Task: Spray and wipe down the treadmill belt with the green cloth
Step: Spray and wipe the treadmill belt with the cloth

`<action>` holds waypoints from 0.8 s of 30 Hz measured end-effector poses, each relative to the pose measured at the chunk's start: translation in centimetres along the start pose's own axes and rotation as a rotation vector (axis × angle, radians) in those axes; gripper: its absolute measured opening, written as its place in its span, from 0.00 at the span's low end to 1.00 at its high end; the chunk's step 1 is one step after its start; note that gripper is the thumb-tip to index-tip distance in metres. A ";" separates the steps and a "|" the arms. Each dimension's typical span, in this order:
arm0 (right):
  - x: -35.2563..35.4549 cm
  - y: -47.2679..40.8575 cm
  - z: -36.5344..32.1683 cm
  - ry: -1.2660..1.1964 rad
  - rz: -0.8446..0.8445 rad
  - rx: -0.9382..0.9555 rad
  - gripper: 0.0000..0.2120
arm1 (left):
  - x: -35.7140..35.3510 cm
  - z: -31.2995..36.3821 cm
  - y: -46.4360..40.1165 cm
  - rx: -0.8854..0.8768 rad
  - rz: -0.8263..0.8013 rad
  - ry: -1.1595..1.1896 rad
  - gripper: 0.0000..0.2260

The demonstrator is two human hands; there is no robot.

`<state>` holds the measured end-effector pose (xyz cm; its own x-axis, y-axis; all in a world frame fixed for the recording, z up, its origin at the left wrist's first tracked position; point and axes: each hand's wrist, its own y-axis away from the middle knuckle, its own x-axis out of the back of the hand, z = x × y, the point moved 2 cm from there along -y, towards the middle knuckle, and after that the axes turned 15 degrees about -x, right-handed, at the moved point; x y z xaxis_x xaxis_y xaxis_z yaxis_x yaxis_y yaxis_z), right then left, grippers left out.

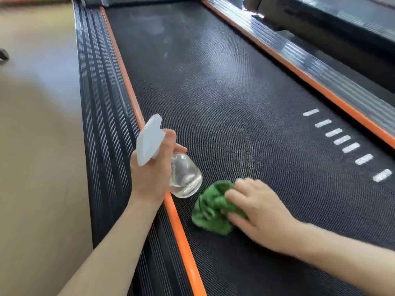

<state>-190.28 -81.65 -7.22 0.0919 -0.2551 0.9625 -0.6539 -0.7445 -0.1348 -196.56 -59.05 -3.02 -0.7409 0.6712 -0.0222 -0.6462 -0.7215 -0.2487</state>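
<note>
While the left hand (152, 167) curls around the neck of a clear plastic spray bottle with a white trigger head (171, 163) at centre frame, the right hand (256, 212) presses a crumpled green cloth (210, 210) onto the black textured treadmill belt (224, 92), fingers bunched into it – lower centre. Soft and light, the cloth likely wipes best gathered under the palm – the bottle looks light, nearly empty

We have one head-worn view: it looks forward and down along the treadmill belt (224, 92), close above it.
</note>
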 end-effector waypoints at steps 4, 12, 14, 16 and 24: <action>0.7 0.7 0.8 0.053 -0.060 0.225 0.13 | -0.1 0.0 0.2 0.007 -0.011 -0.004 0.10; -2.1 -17.5 3.2 0.048 0.116 -0.196 0.19 | -0.2 0.3 0.2 0.018 0.017 -0.060 0.11; -2.4 -18.4 2.7 0.060 0.115 -0.288 0.17 | -0.2 0.5 0.3 0.055 0.028 -0.054 0.12; -2.2 -16.1 1.8 0.042 0.113 -0.271 0.17 | -0.2 0.7 0.2 0.087 0.035 -0.043 0.12; -1.3 -2.5 0.5 0.066 0.046 -0.050 0.14 | -0.2 1.5 0.1 0.174 -0.006 -0.021 0.11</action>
<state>-188.36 -79.77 -8.26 0.0120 -0.2456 0.9693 -0.6928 -0.7011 -0.1690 -196.77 -59.57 -1.56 -0.7391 0.6736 -0.0009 -0.6715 -0.7370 -0.0773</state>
